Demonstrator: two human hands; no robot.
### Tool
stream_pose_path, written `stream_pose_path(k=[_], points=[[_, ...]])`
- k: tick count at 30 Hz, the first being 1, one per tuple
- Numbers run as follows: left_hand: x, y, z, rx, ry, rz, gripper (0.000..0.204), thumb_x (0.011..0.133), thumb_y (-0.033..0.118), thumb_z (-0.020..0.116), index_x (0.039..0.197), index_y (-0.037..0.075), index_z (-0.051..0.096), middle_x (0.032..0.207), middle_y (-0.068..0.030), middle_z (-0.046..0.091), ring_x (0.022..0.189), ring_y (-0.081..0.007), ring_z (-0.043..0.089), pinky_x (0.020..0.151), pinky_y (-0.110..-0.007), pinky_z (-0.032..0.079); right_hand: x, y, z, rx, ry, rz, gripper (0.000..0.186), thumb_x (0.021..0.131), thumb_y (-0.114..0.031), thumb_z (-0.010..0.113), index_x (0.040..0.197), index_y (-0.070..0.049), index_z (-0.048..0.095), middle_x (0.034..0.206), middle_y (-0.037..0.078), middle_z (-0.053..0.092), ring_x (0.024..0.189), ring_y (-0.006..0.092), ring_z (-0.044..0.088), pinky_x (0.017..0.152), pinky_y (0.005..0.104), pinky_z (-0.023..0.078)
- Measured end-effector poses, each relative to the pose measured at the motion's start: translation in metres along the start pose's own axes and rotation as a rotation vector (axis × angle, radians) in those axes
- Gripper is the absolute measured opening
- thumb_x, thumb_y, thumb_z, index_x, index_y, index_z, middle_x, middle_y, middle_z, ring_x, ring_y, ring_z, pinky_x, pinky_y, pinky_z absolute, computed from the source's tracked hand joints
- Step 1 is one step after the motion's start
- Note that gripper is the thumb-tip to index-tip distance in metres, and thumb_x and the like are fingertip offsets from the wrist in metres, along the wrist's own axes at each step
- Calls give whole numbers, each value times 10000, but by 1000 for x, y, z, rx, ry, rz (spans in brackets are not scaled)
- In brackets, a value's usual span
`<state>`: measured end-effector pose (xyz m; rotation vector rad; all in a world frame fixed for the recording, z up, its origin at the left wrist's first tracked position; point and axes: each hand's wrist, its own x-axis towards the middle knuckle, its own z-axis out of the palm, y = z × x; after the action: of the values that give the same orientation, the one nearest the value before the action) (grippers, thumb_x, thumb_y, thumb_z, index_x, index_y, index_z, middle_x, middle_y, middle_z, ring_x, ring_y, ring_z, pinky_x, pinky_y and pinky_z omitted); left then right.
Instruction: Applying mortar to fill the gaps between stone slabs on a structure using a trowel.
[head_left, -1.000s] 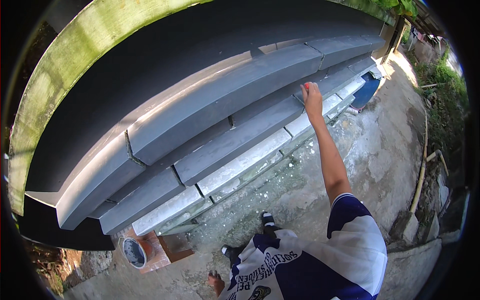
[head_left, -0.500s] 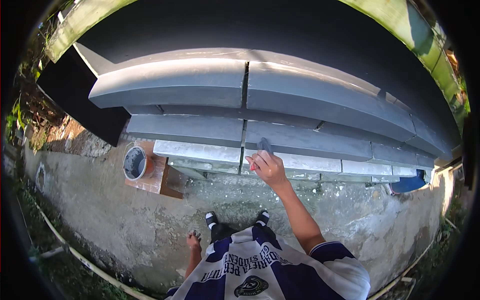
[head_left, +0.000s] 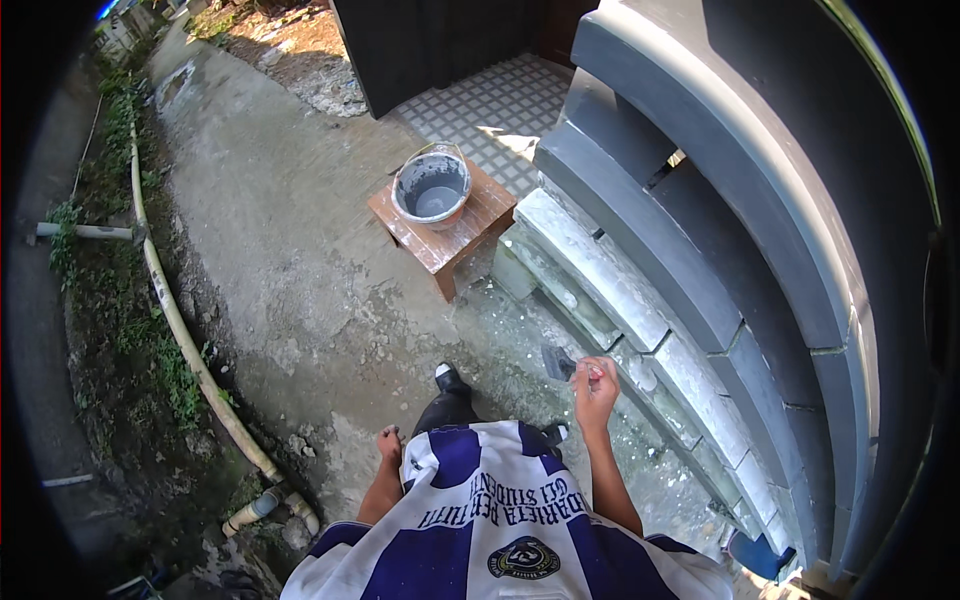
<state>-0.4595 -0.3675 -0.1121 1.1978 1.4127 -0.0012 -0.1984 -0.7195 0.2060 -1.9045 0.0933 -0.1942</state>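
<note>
My right hand (head_left: 597, 390) is closed on the red handle of a paintbrush (head_left: 556, 362) with grey-coated bristles, held beside stepped masonry ledges. The upper ledges (head_left: 640, 260) are grey; the lower one (head_left: 600, 270) is patchy white. My left hand (head_left: 389, 443) hangs low beside my striped shirt, fingers curled; what is in it, if anything, is too small to make out. Farther forward, a bucket (head_left: 431, 185) of grey paint, with its handle up, stands on a wooden stool (head_left: 450, 255).
A concrete path (head_left: 250, 220) runs along the left, edged by a long pale pipe (head_left: 175, 340), fittings and weeds. Grey checked tiles (head_left: 480, 100) lie beside a dark panel (head_left: 360, 40). A blue object (head_left: 755, 550) sits at the lower right end of the ledges.
My view has swung left toward the bucket, so the ledges now run down the right. My right hand with the brush has come down from the ledge and nearer my body.
</note>
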Motion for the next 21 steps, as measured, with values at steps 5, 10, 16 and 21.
stream_pose_path(k=[5,10,16,21], points=[[43,44,-24,-44,-24,26,197,886,222,569,1031,89,566,904,-28,623,710,-171,632,517,-269,445,37,1,84,-349,-243,-260,154,829,-130,652,935,-19,643,828,107,552,676,240,587,596,335,466],[72,105,-23,-32,-67,49,207,872,179,588,1063,103,562,919,-18,624,715,-150,631,522,-250,443,90,-16,153,-564,-407,-402,237,809,-213,676,1001,-73,669,839,83,569,692,288,601,590,385,476],[90,192,1,-257,-83,-55,330,906,269,522,1203,126,499,1152,-38,590,927,-210,617,756,-347,450,168,-5,226,-521,-349,-257,236,826,-226,654,979,-46,670,803,115,609,707,287,605,624,379,470],[69,254,17,-367,-24,-7,352,917,281,499,1227,114,497,1184,-37,587,951,-219,620,783,-336,442,241,23,306,-415,-305,-362,199,809,-172,670,930,-15,675,742,115,630,620,240,597,566,340,456]])
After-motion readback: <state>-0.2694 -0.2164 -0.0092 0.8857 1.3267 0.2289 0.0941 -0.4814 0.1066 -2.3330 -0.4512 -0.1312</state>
